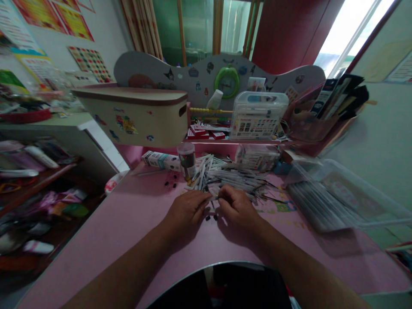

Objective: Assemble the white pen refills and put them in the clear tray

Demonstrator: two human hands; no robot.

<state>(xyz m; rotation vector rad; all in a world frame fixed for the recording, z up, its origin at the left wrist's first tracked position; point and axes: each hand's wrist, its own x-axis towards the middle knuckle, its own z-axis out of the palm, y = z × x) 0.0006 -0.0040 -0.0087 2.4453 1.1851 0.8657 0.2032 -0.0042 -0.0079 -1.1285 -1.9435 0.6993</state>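
Over the pink desk (135, 231), my left hand (188, 210) is closed, its thumb and fingers pinching the pale end of a thin pen part (213, 198). My right hand (238, 208) meets it from the other side, fingertips pressed together at a small dark end of the same part. Fingers cover most of it. Between the hands on the desk lie small black caps (207, 218). Just beyond my fingers spreads a pile of slim white and grey pen parts (238, 178). A clear-walled cup (186, 159) stands at the pile's left.
At the right, an open clear plastic box (357, 223) holds many grey pens. More black caps (174, 185) and a long white carton (161, 160) lie left of the cup. Behind, a shelf carries a cream storage bin (144, 120), a clear case (257, 122) and a green clock (227, 82).
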